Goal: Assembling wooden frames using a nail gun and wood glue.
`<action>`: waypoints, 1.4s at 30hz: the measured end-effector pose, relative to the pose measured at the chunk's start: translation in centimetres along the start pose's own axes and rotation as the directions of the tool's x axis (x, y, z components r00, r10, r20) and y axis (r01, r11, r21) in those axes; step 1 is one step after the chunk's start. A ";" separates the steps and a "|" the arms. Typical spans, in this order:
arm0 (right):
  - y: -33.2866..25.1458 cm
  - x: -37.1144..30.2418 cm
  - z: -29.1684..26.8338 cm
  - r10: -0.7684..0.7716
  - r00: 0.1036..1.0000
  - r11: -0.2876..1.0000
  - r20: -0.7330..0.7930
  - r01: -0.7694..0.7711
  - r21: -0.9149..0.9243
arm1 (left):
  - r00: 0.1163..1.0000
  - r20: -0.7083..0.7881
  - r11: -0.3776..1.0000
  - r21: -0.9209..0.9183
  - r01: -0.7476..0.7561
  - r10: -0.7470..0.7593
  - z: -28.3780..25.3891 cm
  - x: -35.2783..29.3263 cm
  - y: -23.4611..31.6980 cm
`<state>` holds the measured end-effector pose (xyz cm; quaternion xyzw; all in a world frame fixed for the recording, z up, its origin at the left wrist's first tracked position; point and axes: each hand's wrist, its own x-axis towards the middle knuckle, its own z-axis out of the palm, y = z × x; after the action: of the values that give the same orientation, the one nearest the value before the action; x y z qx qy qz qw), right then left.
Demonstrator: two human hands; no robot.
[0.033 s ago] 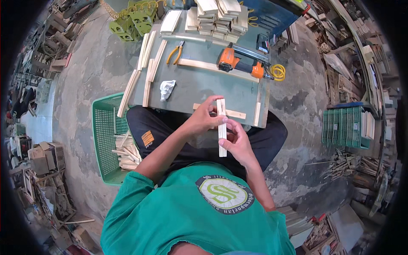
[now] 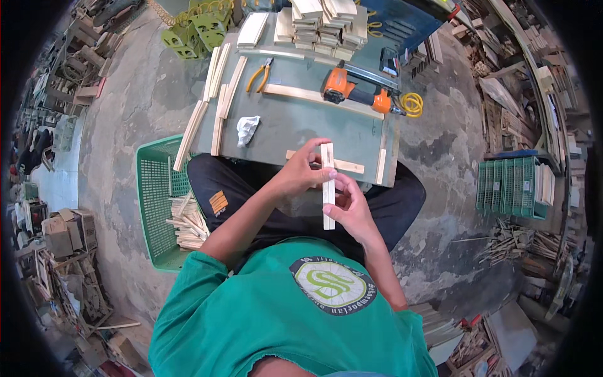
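A pair of pale wooden strips [image 2: 328, 190] appears to be held together lengthwise, upright in view, over my lap at the table's near edge. My left hand [image 2: 306, 169] closes on the upper part, thumb in front. Lower down, my right hand [image 2: 352, 210] pinches the strips between thumb and fingers. Behind them a short wooden strip [image 2: 350, 168] lies crosswise on the grey-green table [image 2: 295, 122], partly hidden by my left hand and the held strips. Another short piece [image 2: 380, 166] lies along the table's right side.
On the table are an orange nail gun [image 2: 358, 91], orange-handled pliers [image 2: 258, 76], a crumpled white piece [image 2: 247, 131], a long strip [image 2: 314, 97] and stacked boards [image 2: 320, 28]. Loose strips [image 2: 190, 136] line its left edge. A green basket [image 2: 148, 207] with wood pieces stands at my left.
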<state>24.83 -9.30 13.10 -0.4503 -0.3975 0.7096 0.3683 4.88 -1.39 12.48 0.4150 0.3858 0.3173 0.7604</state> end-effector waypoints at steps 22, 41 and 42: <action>1.0 -0.3 -0.5 0.095 0.995 0.995 0.013 -0.094 -0.040 | 0.995 -0.061 0.987 -0.142 0.069 -0.078 -0.3 0.7 -1.3; 1.1 2.3 1.9 0.135 0.984 0.978 0.116 -0.114 -0.177 | 0.983 -0.148 0.984 -0.121 -0.131 0.112 -3.7 -2.0 -3.5; 1.2 2.4 1.9 0.133 0.985 0.978 0.111 -0.112 -0.174 | 0.983 -0.142 0.984 -0.119 -0.135 0.117 -3.8 -2.0 -3.6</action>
<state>22.07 -8.14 11.79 -0.4592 -0.4489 0.7212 0.2596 1.22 -3.18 8.57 0.3666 0.3880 0.4163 0.7360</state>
